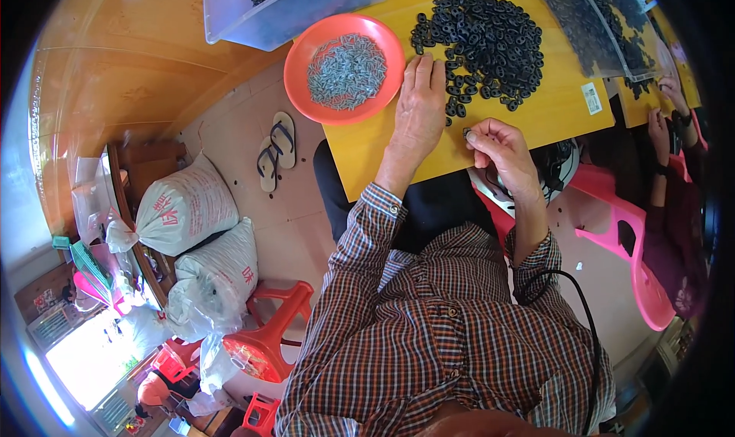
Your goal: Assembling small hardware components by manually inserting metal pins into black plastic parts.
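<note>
My left hand (421, 100) lies on the yellow table (360, 158) with its fingers stretched out, between an orange bowl and a pile of small black plastic pieces. Its fingertips reach the pile's left edge; whether anything is under them is hidden. My right hand (501, 152) is pinched at the table's near edge, with a small black piece (467, 132) between thumb and finger. The black pieces (490, 43) are oval with holes, heaped at the back and scattered toward me. Many small grey metal screws (346, 71) fill the orange bowl (297, 77).
A translucent plastic bin (298, 12) with black pieces stands back left. At back right is another clear container (582, 27); beyond it, another person's hands (664, 108) work. A pink chair (628, 238), red stool (260, 345), white sacks (187, 203) and flip-flops (276, 150) surround the table.
</note>
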The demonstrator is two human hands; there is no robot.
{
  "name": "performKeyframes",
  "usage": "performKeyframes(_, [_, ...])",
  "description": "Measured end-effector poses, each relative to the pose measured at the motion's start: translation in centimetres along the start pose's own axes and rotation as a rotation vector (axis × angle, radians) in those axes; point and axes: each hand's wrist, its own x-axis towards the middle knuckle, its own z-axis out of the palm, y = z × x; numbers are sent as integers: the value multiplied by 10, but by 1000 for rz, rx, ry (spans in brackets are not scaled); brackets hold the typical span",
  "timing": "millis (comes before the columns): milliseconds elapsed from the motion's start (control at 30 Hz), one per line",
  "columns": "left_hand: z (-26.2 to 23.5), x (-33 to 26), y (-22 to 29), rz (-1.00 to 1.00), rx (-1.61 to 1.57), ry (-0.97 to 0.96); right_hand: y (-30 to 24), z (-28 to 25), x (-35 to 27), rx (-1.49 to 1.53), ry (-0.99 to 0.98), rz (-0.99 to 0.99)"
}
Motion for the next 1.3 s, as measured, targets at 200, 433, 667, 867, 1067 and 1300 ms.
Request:
performKeyframes(200, [-2, -9, -1, -6, -159, -35, 0, 1, 0, -22, -4, 0])
performKeyframes(433, [-18, -29, 1, -48, -269, 153, 2, 1, 3, -22, 24, -3])
performKeyframes(667, [-23, -62, 7, -182, -142, 278, 6, 2, 3, -3, 31, -23])
performKeyframes(867, [-19, -53, 11, -164, -40, 264, 8, 2, 2, -11, 33, -28])
performKeyframes(1067, [-15, -54, 11, -164, -6, 242, 8, 1, 3, -13, 27, -27])
performKeyframes(1300, [-15, -57, 15, -174, -76, 256, 8, 2, 3, -7, 33, -23])
